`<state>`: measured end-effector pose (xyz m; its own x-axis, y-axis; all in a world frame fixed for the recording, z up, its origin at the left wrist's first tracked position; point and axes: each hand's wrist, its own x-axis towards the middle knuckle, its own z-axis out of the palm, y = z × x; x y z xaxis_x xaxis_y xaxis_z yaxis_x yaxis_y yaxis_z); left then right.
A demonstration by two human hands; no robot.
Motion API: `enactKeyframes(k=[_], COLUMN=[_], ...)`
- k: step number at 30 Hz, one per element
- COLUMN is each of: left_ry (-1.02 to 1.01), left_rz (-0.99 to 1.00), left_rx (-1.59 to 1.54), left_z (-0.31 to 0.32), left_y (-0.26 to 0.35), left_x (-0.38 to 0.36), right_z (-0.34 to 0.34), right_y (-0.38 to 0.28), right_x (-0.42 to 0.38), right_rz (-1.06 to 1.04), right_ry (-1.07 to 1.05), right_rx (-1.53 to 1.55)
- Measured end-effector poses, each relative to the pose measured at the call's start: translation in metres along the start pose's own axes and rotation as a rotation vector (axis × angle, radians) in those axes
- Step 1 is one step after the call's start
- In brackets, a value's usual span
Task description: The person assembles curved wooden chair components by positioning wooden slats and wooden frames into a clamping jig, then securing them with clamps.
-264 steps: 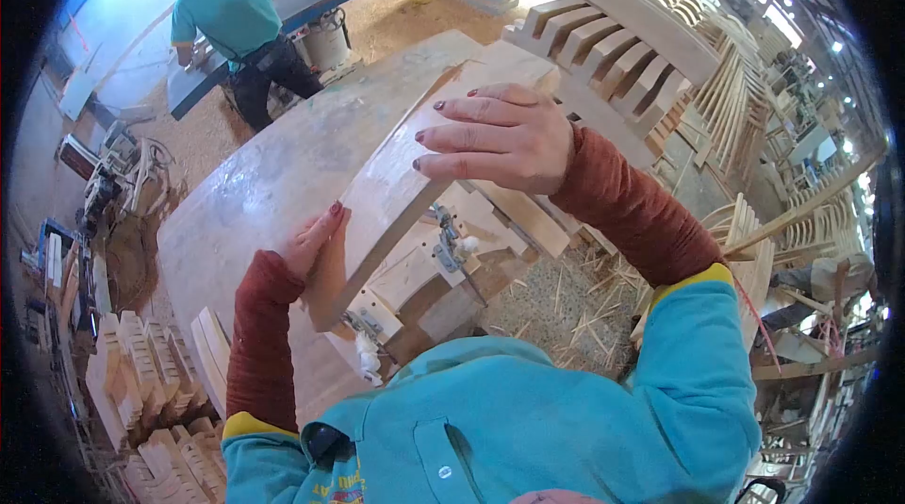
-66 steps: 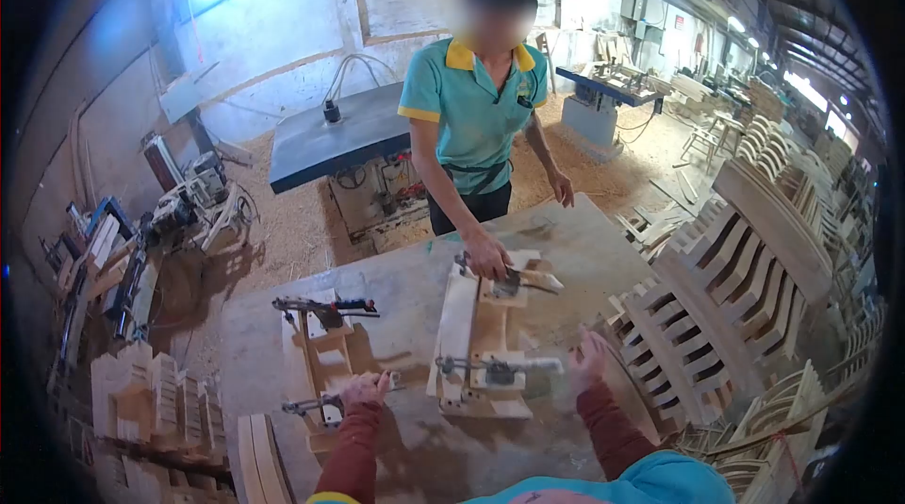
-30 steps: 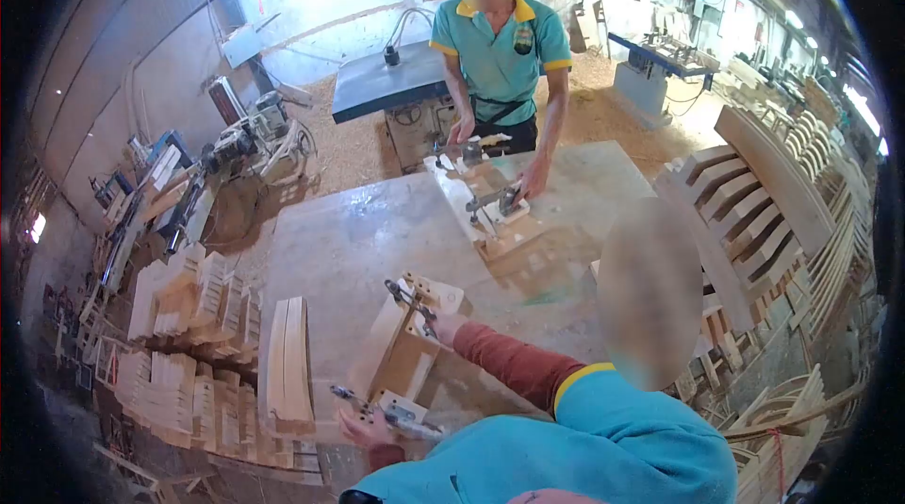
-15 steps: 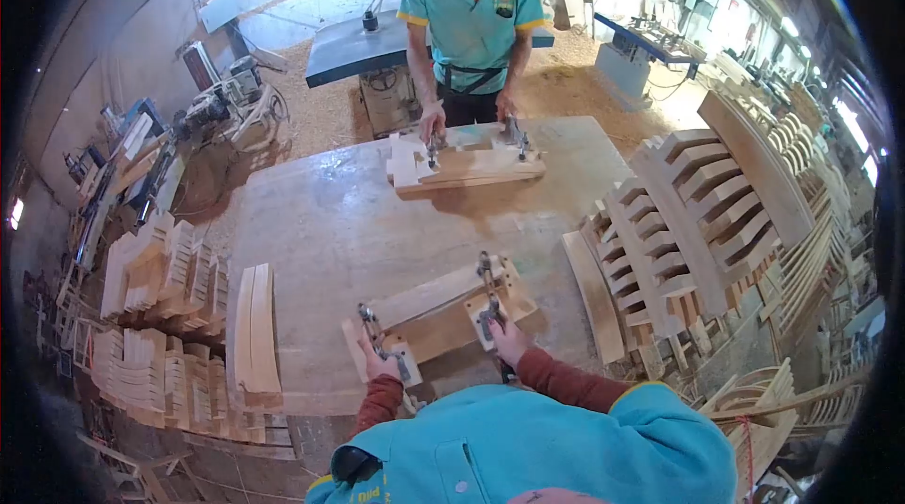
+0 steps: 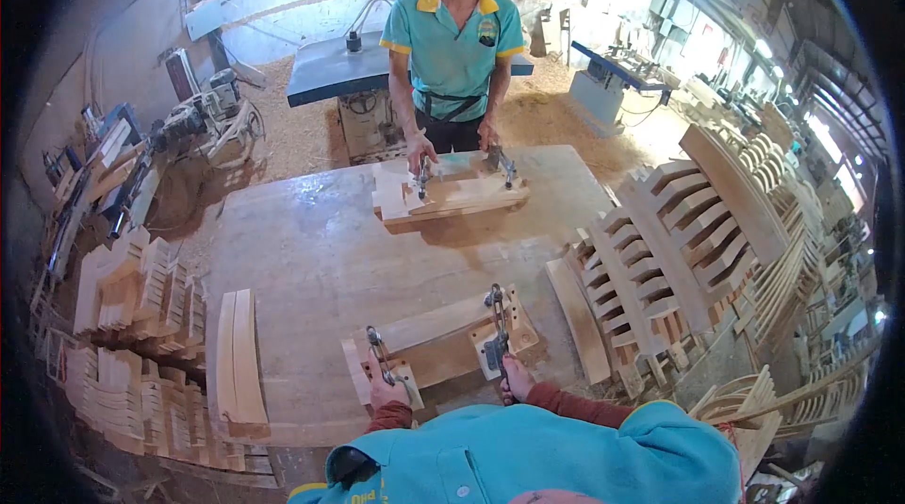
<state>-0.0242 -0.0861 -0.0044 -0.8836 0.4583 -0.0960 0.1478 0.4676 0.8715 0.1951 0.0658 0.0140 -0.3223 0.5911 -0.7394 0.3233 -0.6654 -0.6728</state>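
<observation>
In front of me a wooden jig (image 5: 354, 353) lies on the worktable, with a pale wood piece (image 5: 438, 320) set along it. Two metal toggle clamps are mounted on its ends. My left hand (image 5: 386, 393) is at the left toggle clamp (image 5: 375, 342), its fingers closed about the handle, partly hidden by the clamp. My right hand (image 5: 517, 381) is wrapped round the handle of the right toggle clamp (image 5: 497, 320), at the jig's near edge.
Across the worktable (image 5: 311, 268) a co-worker (image 5: 452, 51) has both hands at a second clamped jig (image 5: 452, 198). Two curved wood strips (image 5: 239, 363) lie left, another curved piece (image 5: 577, 320) right. Stacked wooden parts (image 5: 141, 287) and slatted frames (image 5: 679, 231) flank the table.
My right hand has drawn the right clamp's handle back toward my body. My left hand stays at the left clamp. The whole view has shifted slightly, with the scene lower and further left.
</observation>
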Motion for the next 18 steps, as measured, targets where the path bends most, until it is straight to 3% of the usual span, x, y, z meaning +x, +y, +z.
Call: enactKeyframes(k=[3,4,7,9,11,13,14,15,17,18], left_ry=[-0.022,0.022,0.028,-0.032,-0.072,-0.070,-0.142,-0.120,-0.045,-0.008], left_rz=[-0.051,0.000,0.039,-0.060,0.015,0.125,0.124,0.183,0.318,0.393], left_rx=[0.200,0.204,0.194,0.143,-0.136,-0.313,-0.083,-0.111,-0.106,-0.075], left_z=[-0.007,-0.005,0.003,-0.003,0.004,0.000,-0.020,-0.024,-0.028,-0.028], left_y=[0.013,0.010,-0.004,0.002,-0.010,0.000,0.013,0.002,-0.035,-0.061], left_x=[-0.004,0.004,0.002,0.001,0.008,0.007,0.001,0.002,0.020,0.026], right_z=[-0.004,-0.016,-0.035,-0.024,-0.017,0.000,0.003,0.011,0.037,0.053], right_y=[-0.020,-0.041,-0.062,-0.094,-0.126,-0.144,-0.138,-0.143,-0.109,-0.079], right_x=[-0.011,-0.025,-0.033,-0.074,-0.115,-0.155,-0.169,-0.168,-0.131,-0.104], right_rz=[0.190,0.447,0.629,0.377,0.238,-0.172,-0.181,-0.295,-0.211,-0.133], right_ry=[-0.141,-0.291,-0.309,-0.348,-0.376,-0.281,-0.459,-0.629,-0.775,-0.740], right_rx=[0.076,0.252,0.461,0.322,0.241,-0.142,-0.186,-0.159,-0.231,-0.229])
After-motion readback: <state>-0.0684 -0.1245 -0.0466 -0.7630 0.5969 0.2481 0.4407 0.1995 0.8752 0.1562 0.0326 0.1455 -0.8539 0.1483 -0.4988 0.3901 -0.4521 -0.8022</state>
